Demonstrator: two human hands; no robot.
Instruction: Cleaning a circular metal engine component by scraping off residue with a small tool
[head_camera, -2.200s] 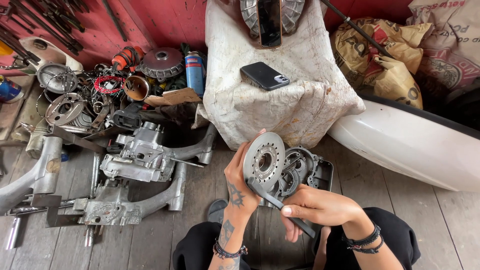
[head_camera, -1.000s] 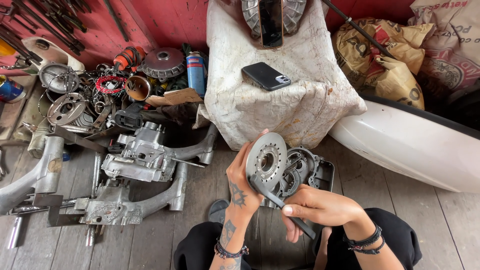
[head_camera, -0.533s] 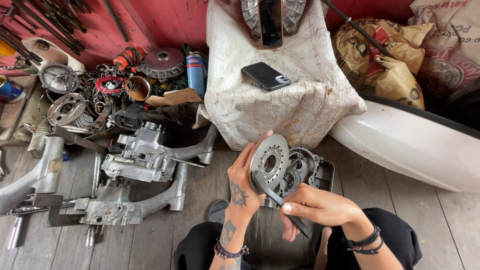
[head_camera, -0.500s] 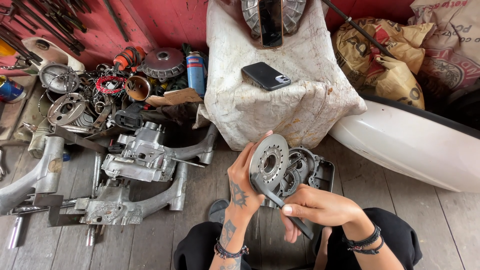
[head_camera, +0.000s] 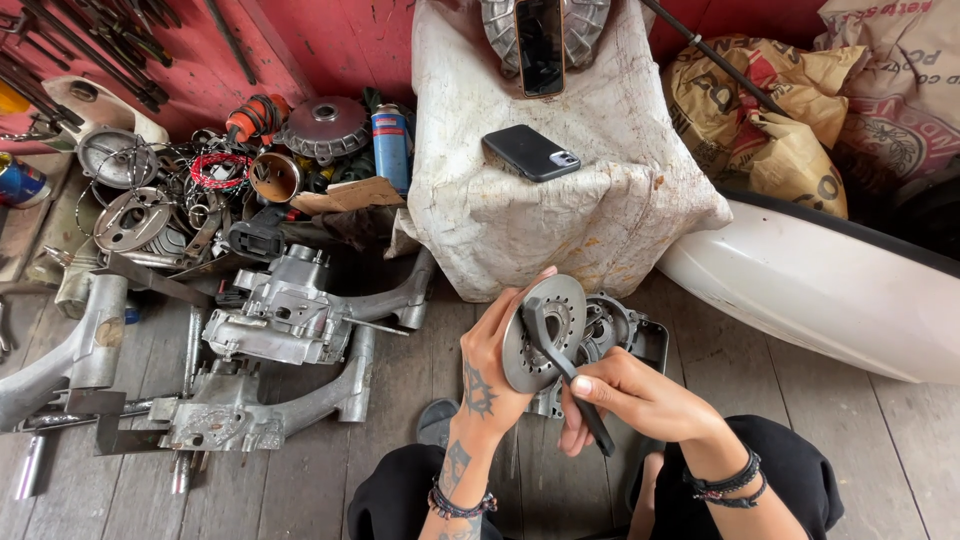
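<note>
Metal disc stands upright in your left hand, fingers curled round its rim, above the grey engine part on the plank floor. Your right hand grips a dark tool laid across the disc's face. Just behind sits the cloth-draped block with a phone; the white fender crowds your right, engine casings your left. Bare planks lie between casings and knees.

A dark phone lies on a cloth-draped block; grey engine casings sit on the plank floor, beside a white fender.
</note>
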